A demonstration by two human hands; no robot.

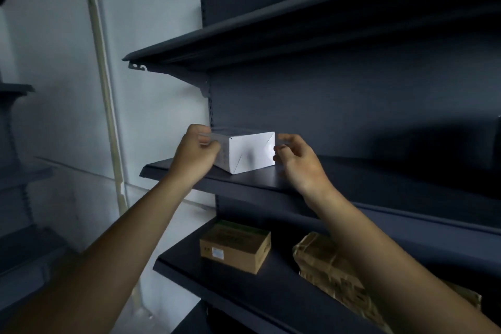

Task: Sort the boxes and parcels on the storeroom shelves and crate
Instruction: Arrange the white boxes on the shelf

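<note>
Dark storeroom shelf [352, 179] holds a white box [249, 152] near its left end. Left grip [195, 154] curls round it; right grip's [295, 160] contact is unclear. A one-sided pull could drop it off.

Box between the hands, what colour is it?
The box is plain white, seen best in the head view.

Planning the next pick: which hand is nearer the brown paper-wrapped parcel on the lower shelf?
Right. The right hand is by the right edge of the white box, above the parcel; the left hand grips the box's left end, farther off.
</note>
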